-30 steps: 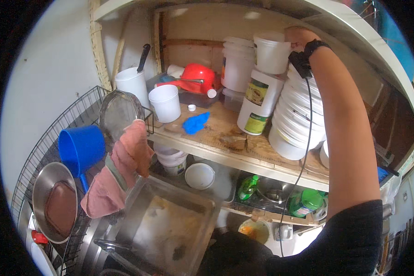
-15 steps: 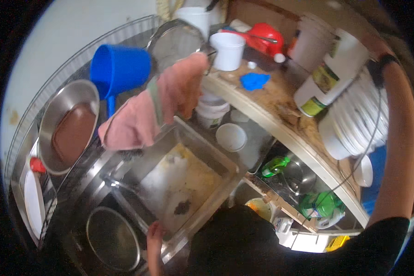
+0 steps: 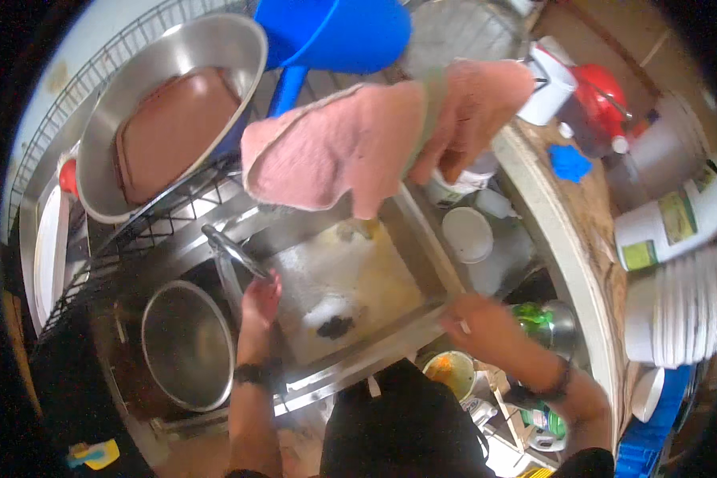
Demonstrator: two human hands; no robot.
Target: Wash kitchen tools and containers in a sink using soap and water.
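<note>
My left hand (image 3: pixel 261 301) is at the tip of the metal faucet spout (image 3: pixel 235 253), over the divider between two sink basins. Its fingers look partly bent and apart; whether they touch the spout is unclear. My right hand (image 3: pixel 482 327) hangs over the right rim of the sink, smeared by motion, with a small pale spot near its fingers. Below and between the hands lies the right sink basin (image 3: pixel 303 263), wet, with a dark clump (image 3: pixel 334 327) on its bottom. A large round metal bowl (image 3: pixel 187 346) sits in the left basin.
A pink cloth (image 3: pixel 334 151) hangs above the sink's back edge. Behind it a wire rack (image 3: pixel 191 199) holds a steel basin (image 3: pixel 99 159) and a blue dipper (image 3: pixel 342 36). At the right, a wooden shelf (image 3: pixel 593 203) bears white tubs and a blue crumpled piece (image 3: pixel 570 162).
My right arm has come down from the upper right to the sink's right rim. My left hand has moved up to the spout tip. The view has shifted and turned.
</note>
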